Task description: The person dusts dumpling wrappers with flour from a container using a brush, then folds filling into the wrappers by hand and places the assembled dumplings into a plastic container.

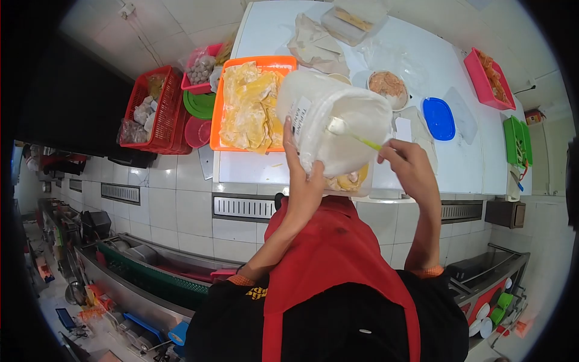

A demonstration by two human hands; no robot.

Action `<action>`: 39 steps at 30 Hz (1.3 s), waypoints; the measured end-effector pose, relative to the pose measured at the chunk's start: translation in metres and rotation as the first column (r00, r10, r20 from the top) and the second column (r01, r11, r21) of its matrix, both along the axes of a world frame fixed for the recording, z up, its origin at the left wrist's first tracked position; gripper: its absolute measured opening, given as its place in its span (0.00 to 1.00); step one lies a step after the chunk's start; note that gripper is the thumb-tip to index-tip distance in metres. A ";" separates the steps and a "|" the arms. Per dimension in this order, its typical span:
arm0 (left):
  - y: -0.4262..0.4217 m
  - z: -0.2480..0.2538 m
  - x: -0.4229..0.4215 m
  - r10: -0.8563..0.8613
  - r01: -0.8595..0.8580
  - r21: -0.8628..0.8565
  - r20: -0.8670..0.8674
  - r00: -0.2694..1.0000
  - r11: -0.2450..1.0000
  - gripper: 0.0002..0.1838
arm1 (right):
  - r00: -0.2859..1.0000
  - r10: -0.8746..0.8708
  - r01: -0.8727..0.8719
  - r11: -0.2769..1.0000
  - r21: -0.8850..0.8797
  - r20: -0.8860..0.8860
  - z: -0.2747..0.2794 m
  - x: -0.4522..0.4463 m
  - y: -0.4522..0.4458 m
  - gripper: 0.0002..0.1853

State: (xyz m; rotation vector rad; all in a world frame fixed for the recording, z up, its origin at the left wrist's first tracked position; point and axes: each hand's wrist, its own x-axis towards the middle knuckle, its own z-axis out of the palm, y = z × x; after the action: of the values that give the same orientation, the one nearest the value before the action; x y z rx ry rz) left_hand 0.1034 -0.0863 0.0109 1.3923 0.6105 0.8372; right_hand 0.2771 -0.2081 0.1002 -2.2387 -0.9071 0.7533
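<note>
My left hand [306, 184] grips the lower side of a white plastic tub [322, 90], which is tilted with its mouth facing right. A label on its wall reads "TEPUNG KANJI". White powder coats the inside. My right hand [413, 168] is closed on the light green handle of a spoon [369, 143]; its head is inside the tub with white powder on it. Just left of the tub stands an orange tray [218, 136] of yellow, flour-dusted sheets. Below the tub, partly hidden by it, is a container [365, 188] with similar yellow pieces.
On the white table [476, 163] are a bowl of pinkish filling [388, 84], a blue lid [438, 118], brown paper [316, 45] and a clear box [353, 27]. A pink basket [482, 84] and green basket [515, 142] stand right; red crates [163, 114] stand left.
</note>
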 end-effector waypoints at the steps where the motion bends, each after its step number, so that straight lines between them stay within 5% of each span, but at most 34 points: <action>1: 0.004 0.002 -0.001 0.023 -0.023 0.021 -0.010 1.000 1.000 0.50 | 0.999 -0.003 0.006 0.997 0.073 -0.050 -0.001 0.001 -0.012 0.15; 6: 0.025 0.009 -0.009 0.151 -0.148 -0.058 0.040 0.988 0.987 0.47 | 0.975 -0.151 0.165 0.984 0.074 -0.166 0.015 0.007 -0.068 0.14; 10: 0.044 0.009 -0.020 0.236 -0.236 -0.004 -0.015 0.972 0.972 0.45 | 0.982 -0.179 0.178 0.984 -0.033 -0.063 -0.014 0.014 -0.076 0.14; 15: 0.050 0.023 -0.023 0.308 -0.289 -0.190 0.075 0.948 0.938 0.45 | 0.989 -0.100 0.123 0.963 -0.239 0.105 -0.093 0.021 -0.048 0.18; 21: 0.047 0.029 -0.032 0.339 -0.305 -0.294 0.072 0.938 0.906 0.44 | 0.937 -0.214 0.253 0.961 -0.114 0.277 -0.115 0.047 -0.007 0.19; 33: 0.071 0.022 -0.059 0.353 -0.304 -0.370 0.072 0.933 0.878 0.40 | 0.907 -0.138 0.254 0.933 -0.256 0.398 -0.077 -0.016 -0.034 0.19; 39: 0.091 0.023 -0.073 0.361 -0.297 -0.360 0.125 0.924 0.884 0.38 | 0.934 -0.187 0.286 0.903 -0.322 0.304 -0.066 -0.052 -0.048 0.16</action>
State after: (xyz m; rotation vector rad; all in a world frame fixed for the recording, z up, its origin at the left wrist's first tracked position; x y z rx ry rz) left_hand 0.0302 0.0046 0.0335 0.8964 0.8153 1.0680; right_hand 0.2249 -0.2561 0.0344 -2.7693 -0.6277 0.5447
